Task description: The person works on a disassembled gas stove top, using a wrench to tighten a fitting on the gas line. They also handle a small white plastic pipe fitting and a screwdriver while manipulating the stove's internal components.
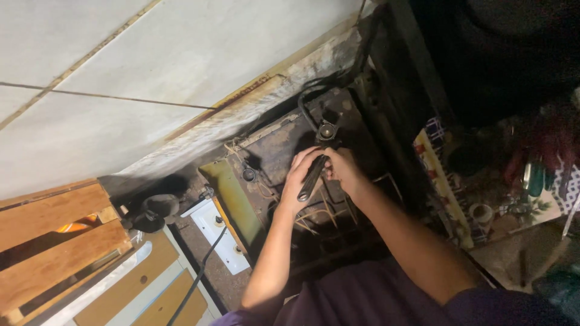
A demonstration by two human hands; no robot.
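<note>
Both hands meet over a rusty metal chassis (278, 151) on the floor beside a tiled wall. My left hand (300, 175) and my right hand (343, 169) together grip a dark tool handle (312, 179), which points up toward a round dark part (327, 131) with black cables (309, 102) looping off it. The tool's working tip is hidden between the hands. A greenish metal plate (232, 196) forms the chassis's left side, and thin bare wires (314, 214) lie under my wrists.
A wooden crate (54, 241) stands at the lower left. Beside it lie a white socket strip (220, 232) with a black cord and a dark round object (158, 208). At the right, a patterned cloth (444, 187) holds small tools and a tape roll (481, 212).
</note>
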